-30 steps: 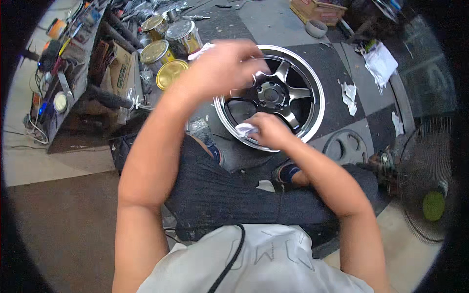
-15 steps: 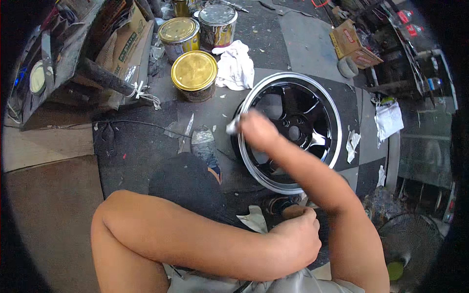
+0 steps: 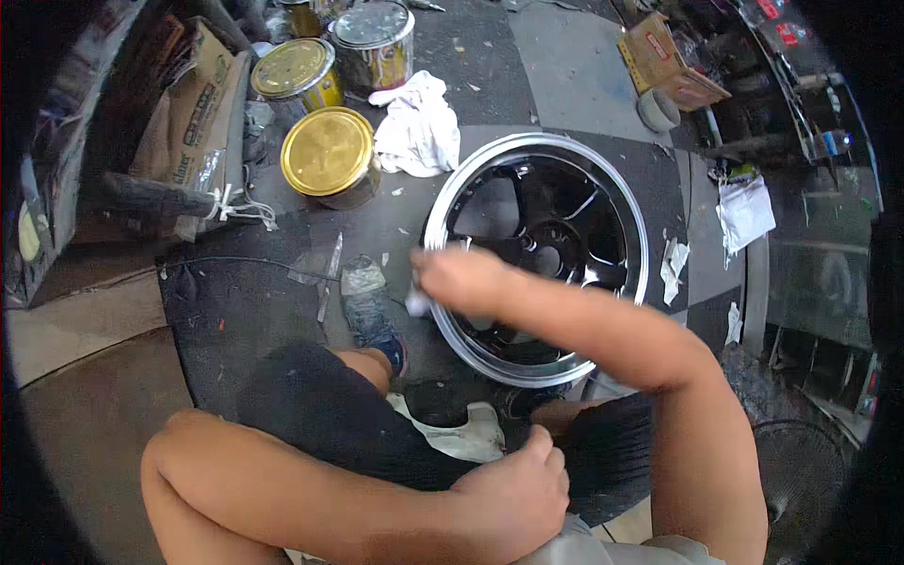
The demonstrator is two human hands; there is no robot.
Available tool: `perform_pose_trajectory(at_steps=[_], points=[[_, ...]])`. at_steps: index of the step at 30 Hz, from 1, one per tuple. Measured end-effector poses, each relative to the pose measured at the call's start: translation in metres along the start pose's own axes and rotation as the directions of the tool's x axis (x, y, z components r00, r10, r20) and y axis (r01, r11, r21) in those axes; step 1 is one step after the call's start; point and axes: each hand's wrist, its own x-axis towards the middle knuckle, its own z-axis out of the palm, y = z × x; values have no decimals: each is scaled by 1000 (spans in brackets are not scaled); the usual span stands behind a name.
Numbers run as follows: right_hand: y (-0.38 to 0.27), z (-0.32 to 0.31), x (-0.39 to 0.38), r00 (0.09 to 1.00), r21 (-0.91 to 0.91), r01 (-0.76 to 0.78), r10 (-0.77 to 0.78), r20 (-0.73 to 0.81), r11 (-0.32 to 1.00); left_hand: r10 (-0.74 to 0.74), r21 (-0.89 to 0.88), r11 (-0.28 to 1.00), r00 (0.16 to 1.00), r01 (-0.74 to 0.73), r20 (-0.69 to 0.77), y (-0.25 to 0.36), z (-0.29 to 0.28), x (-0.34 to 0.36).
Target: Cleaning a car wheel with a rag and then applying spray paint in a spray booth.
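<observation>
Our nearer right hand [image 3: 460, 281] grasps a whitish cloth [image 3: 416, 302] at the left edge of the wheel [image 3: 556, 247], which lies rightward; whether our left hand [image 3: 518, 492] holds anything, we cannot tell.

Upper left: gold can [image 3: 328, 153], lid on; yellow can [image 3: 294, 71] just behind it; grey-lidded can [image 3: 372, 26] beside that one. Farther left: cardboard [image 3: 184, 127], upright, creased; white cord [image 3: 243, 209] tied round a dark bar [image 3: 155, 193]. Upper right: open carton [image 3: 653, 55], round grey item [image 3: 657, 113] just below it, kind unclear. Right: white sheet [image 3: 746, 218]; paper scrap [image 3: 672, 268] to its left. Lower right: fan [image 3: 800, 461], dim.
</observation>
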Motion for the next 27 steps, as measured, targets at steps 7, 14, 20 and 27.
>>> perform_pose_trajectory(at_steps=[7,14,20,27], points=[[221,-83,-3,791,-103,-500,406,-457,860,-68,-46,997,997,69,22,-14,19,27],[261,-14,-244,437,95,-817,719,-540,568,-106,-36,994,994,106,11,-27,-9,11],[252,-11,-236,361,114,-845,715,-599,523,-79,-117,990,997,76,-20,-21,-27,13],[214,-66,4,794,-76,-224,136,-592,972,-73,-20,997,991,72,-113,-32,-13,51]])
